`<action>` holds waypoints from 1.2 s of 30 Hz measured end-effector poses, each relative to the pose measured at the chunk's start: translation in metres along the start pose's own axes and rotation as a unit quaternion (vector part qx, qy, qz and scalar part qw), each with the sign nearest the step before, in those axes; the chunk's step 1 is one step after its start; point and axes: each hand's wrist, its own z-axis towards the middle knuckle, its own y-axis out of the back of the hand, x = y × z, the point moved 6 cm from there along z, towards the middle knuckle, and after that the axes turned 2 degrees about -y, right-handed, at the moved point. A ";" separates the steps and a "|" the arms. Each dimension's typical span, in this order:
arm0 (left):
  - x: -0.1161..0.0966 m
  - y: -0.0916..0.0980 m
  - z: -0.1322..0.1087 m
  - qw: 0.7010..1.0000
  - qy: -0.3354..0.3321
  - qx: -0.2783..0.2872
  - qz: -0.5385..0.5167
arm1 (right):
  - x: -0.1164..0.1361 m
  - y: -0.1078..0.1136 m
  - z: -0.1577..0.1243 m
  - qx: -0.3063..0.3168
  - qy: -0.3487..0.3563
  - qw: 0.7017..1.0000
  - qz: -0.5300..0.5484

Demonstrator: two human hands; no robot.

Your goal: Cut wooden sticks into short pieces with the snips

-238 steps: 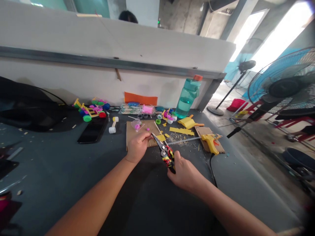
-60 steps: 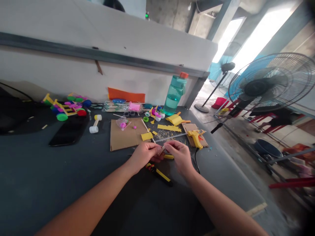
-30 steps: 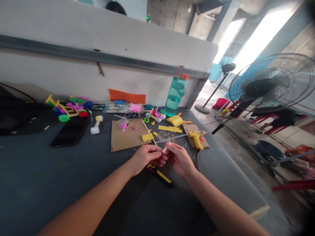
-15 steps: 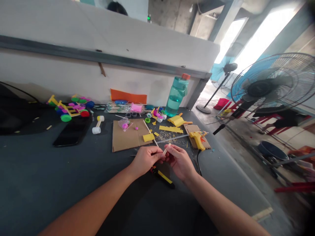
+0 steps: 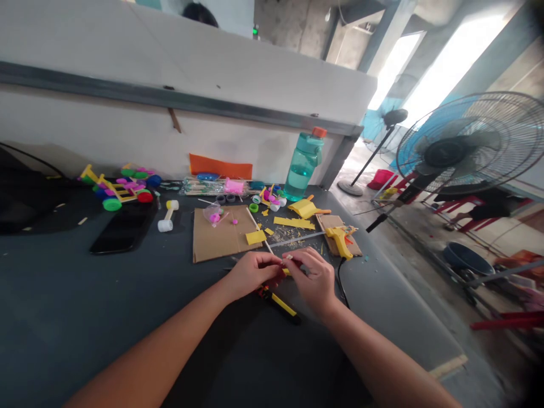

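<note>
My left hand (image 5: 253,275) is closed in a pinch, its fingertips meeting those of my right hand above the dark table. Between the fingertips is a small pale stick (image 5: 289,257), mostly hidden by the fingers. My right hand (image 5: 315,277) pinches its end from above, thumb against the forefinger. Just below the hands lies a black-and-yellow tool (image 5: 280,303), which looks like a utility knife. Beyond them a thin white stick (image 5: 255,221) lies along the cardboard sheet (image 5: 216,238), beside a yellow piece (image 5: 255,237).
A yellow glue gun (image 5: 340,242) rests on a smaller cardboard, its cord running beside my right hand. Behind stand a teal bottle (image 5: 300,170) and colourful toy cars (image 5: 123,190). A phone (image 5: 121,229) and a white-wheeled axle (image 5: 169,216) lie left. A fan (image 5: 450,153) stands right.
My right hand has turned over, from palm side showing to its back showing, and its fingers now cover most of the pale stick. My left hand has barely moved.
</note>
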 end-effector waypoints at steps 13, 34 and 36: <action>-0.004 -0.004 -0.003 0.993 0.051 0.005 -0.103 | 0.008 -0.002 -0.002 0.021 0.092 0.995 -0.037; -0.008 -0.004 -0.004 0.999 -0.007 -0.050 -0.001 | -0.029 0.001 -0.007 -0.037 -0.132 0.986 0.091; -0.012 -0.002 -0.005 0.997 -0.036 -0.057 0.049 | -0.039 -0.001 -0.009 -0.053 -0.187 0.969 0.151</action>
